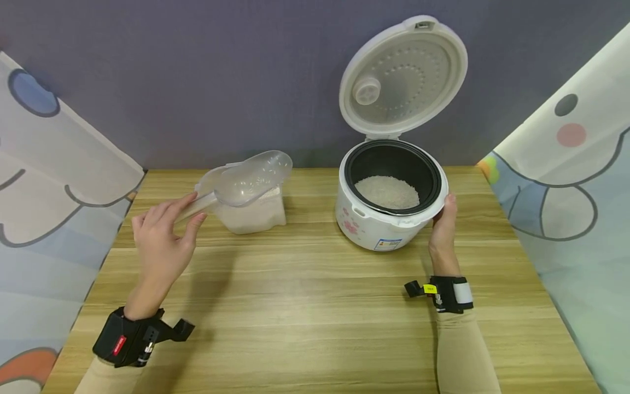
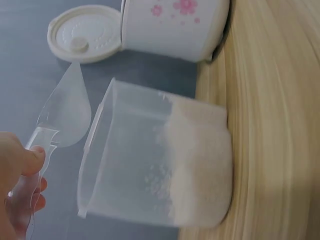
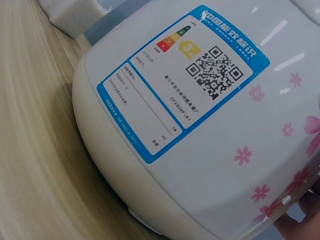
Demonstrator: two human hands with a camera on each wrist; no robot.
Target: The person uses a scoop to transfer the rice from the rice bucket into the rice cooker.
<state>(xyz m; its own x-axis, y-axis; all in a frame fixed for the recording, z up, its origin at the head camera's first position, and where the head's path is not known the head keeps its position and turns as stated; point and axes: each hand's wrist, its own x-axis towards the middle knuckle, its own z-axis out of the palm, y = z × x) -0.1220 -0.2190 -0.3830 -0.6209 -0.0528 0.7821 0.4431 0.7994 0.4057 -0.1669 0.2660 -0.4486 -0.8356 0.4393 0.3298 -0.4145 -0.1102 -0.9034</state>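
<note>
My left hand [image 1: 164, 235] pinches the handle of a clear plastic scoop [image 1: 253, 178]. The scoop is tilted above a translucent plastic container [image 2: 135, 145], with a few white grains clinging to its bowl. White rice [image 2: 197, 165] fills the container's lower part. Farther right stands a white rice cooker [image 1: 356, 219] with pink flowers and its lid [image 1: 418, 71] raised. More white rice [image 1: 388, 191] lies in its black inner pot [image 1: 389, 153]. Against the cooker's right side, my right hand [image 1: 444, 230] grips it near the rim; most fingers are hidden behind it.
A wooden table [image 1: 295, 306] carries everything, with a grey-blue wall [image 1: 236, 82] at its back edge. Cartoon-printed sheets [image 1: 566, 164] flank both sides. The cooker's front bears a blue-and-white energy label [image 3: 180, 85].
</note>
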